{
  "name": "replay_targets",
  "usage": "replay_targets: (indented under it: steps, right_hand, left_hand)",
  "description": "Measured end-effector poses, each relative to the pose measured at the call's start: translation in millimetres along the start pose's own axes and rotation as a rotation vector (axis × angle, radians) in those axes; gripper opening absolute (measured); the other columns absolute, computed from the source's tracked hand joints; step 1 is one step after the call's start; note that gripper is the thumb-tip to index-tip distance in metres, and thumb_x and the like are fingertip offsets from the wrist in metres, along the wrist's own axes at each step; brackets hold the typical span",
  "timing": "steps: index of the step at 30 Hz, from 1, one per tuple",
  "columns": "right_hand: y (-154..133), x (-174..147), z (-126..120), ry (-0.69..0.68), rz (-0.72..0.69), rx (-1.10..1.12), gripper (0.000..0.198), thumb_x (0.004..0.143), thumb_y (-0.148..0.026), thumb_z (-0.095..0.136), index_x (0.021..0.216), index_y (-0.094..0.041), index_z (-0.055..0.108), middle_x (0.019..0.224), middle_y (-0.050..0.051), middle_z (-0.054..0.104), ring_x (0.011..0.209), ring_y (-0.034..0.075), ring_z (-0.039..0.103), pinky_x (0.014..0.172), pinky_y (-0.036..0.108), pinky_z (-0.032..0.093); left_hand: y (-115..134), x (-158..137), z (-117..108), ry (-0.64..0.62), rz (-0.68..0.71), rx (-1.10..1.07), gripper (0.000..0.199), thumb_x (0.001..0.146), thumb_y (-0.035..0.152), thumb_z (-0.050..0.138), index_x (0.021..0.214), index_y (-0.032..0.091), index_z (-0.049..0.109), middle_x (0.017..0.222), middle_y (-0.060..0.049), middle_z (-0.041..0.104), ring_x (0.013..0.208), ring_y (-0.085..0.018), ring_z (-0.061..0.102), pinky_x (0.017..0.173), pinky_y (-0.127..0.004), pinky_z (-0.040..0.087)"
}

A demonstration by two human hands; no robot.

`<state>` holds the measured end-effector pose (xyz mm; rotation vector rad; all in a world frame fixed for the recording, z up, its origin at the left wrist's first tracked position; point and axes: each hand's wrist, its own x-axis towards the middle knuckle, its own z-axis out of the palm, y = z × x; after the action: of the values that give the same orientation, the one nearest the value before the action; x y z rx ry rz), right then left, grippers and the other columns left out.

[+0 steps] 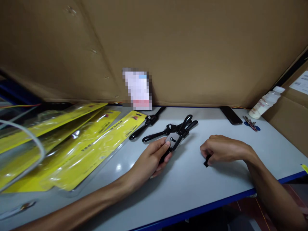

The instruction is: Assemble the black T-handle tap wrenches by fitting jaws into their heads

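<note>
My left hand (157, 154) grips a black spokeshave (187, 123) over the middle of the white table. Its thumb presses on the grey slotted blade (172, 140) that lies on the tool's body. One handle of it points up and away from me. To the right, my right hand (220, 149) is closed on a small black part (206, 160), mostly hidden by the fingers. Just behind my left hand rests another black spokeshave (156, 136), partly overlapped by the held one. A further spokeshave (139, 130) lies to its left, touching or close to the packaging.
Yellow-backed clear blister packs (103, 154) cover the left side, with a pale cable (39, 144) in front. A blurred-out upright screen (141, 91) leans on the cardboard wall (187, 48). At the back right are a phone (231, 115), keys (251, 124) and a bottle (266, 102).
</note>
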<state>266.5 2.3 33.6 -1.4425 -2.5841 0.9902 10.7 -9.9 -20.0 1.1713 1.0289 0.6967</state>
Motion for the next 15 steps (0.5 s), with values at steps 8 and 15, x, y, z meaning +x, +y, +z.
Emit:
replay_targets:
  steps: [8, 15]
  right_hand:
    - [-34.8, 23.3, 22.9, 0.232, -0.048, 0.777, 0.024, 0.083, -0.039, 0.069, 0.076, -0.022, 0.053, 0.068, 0.000, 0.069, 0.056, 0.014, 0.060, 0.051, 0.026, 0.042]
    - [-39.5, 41.8, 46.4, 0.541, 0.008, 0.380, 0.018, 0.084, -0.027, 0.064, 0.070, -0.022, 0.054, 0.052, -0.007, 0.047, 0.050, 0.011, 0.041, 0.055, 0.029, 0.031]
  left_hand:
    - [-3.5, -1.6, 6.3, 0.016, 0.063, 0.081, 0.040, 0.089, 0.060, 0.056, 0.076, 0.023, 0.047, 0.056, 0.008, 0.046, 0.034, -0.005, 0.033, 0.028, -0.014, 0.025]
    - [-3.6, -3.0, 8.9, 0.024, 0.054, 0.095, 0.040, 0.089, 0.057, 0.054, 0.072, 0.022, 0.048, 0.053, 0.008, 0.046, 0.035, -0.007, 0.035, 0.028, -0.014, 0.025]
